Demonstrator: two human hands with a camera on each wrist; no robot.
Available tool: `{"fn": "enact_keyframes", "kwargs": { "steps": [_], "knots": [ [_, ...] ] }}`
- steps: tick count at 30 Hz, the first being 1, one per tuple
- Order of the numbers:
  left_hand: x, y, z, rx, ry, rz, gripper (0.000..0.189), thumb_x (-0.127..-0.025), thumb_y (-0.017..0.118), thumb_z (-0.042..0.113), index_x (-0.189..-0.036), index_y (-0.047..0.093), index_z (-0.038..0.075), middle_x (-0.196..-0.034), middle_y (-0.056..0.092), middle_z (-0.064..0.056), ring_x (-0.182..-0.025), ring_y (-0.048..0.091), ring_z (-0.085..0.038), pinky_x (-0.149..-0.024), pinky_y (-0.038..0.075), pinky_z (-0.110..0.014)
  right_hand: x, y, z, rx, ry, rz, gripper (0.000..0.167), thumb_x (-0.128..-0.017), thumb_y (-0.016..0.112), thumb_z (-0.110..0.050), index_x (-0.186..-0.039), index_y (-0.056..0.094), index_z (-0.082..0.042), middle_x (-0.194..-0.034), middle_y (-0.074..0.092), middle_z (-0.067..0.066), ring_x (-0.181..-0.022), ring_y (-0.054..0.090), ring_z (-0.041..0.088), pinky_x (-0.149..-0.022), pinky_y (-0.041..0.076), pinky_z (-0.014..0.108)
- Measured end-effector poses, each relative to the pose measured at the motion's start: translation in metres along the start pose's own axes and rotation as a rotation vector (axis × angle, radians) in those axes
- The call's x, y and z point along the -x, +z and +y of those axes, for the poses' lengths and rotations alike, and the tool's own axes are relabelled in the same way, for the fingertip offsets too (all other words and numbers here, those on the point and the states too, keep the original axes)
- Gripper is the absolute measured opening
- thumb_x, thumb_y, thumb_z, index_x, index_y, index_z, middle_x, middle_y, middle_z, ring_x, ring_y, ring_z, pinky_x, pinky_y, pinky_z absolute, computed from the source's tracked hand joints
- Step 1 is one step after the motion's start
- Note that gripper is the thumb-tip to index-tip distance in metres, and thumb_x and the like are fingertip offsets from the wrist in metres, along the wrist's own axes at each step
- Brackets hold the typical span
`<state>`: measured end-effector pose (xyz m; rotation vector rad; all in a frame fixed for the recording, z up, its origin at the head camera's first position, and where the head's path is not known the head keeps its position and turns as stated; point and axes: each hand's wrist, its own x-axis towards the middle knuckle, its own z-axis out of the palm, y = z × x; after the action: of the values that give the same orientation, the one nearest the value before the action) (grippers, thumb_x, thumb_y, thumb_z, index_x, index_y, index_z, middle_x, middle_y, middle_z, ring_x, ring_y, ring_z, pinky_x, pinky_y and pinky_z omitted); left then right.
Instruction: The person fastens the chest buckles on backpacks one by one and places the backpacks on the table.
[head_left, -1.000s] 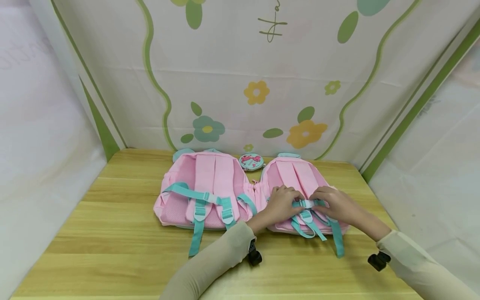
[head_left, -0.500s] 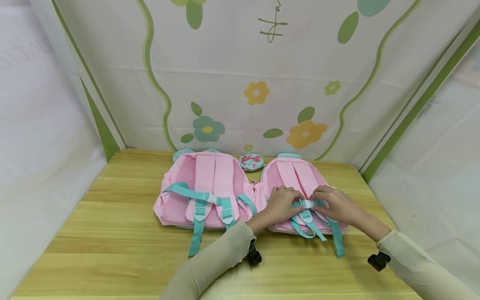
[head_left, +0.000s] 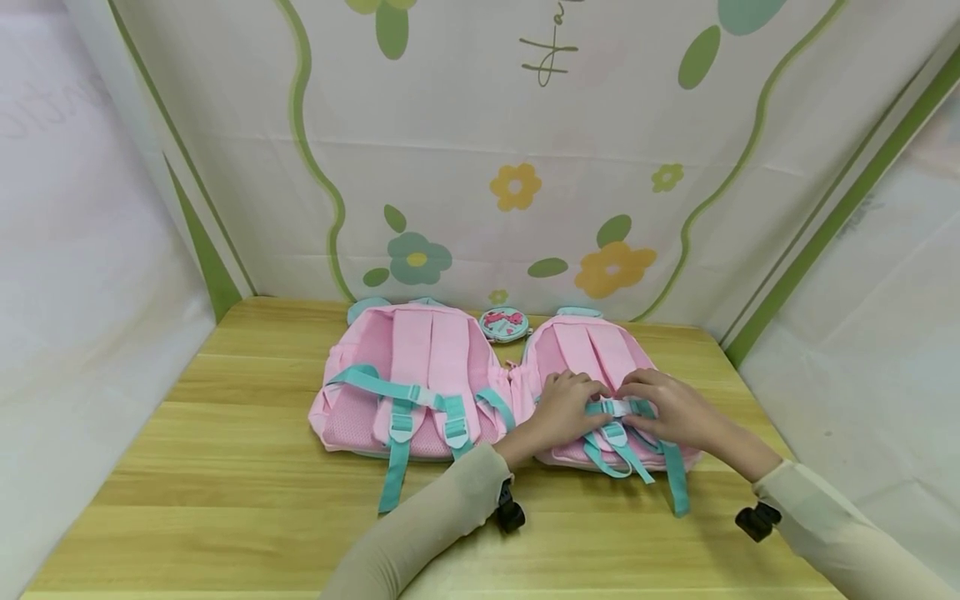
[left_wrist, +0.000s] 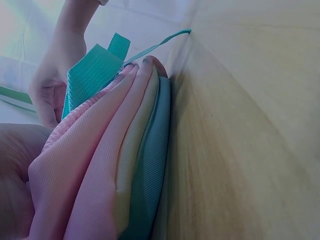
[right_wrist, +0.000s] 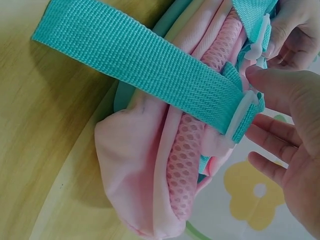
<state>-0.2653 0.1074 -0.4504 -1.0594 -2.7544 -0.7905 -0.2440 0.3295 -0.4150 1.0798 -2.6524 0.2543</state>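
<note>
On the table, a pink backpack lies with its shoulder straps up and teal webbing hanging off its near edge. My left hand pinches the left side of the white buckle on its teal cross strap. From the other side, my right hand holds the buckle's right end between thumb and fingers. The right wrist view shows the right thumb against the buckle and a wide teal strap crossing the pink mesh edge. In the left wrist view the bag's side hides the buckle, and the left hand shows only partly.
A second pink backpack lies to the left, its teal cross strap buckled. A round teal pouch with a pink picture sits between the bags at the back. A flower-printed cloth wall stands behind the wooden table.
The right hand's fingers have shifted slightly at the buckle, and more of its white part shows between the hands. The left hand and both backpacks keep their places.
</note>
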Motion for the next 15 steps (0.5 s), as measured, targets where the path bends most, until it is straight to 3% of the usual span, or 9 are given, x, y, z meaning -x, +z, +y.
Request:
{"fn": "enact_keyframes", "kwargs": {
  "steps": [15],
  "knots": [
    [0.0008,-0.0039,-0.0026,-0.008,-0.012,0.014,0.042,-0.093,0.071,0.048,-0.128,0.069,0.025,-0.127,0.067,0.005,-0.123,0.057,-0.017,-0.112,0.039,-0.042,-0.0045,-0.0019,0.0017,0.019,-0.040,0.011,0.043,-0.074,0.091,-0.019,-0.111,0.073,-0.005,-0.110,0.070,0.010,-0.101,0.068,0.028,-0.081,0.059,0.047]
  ]
}}
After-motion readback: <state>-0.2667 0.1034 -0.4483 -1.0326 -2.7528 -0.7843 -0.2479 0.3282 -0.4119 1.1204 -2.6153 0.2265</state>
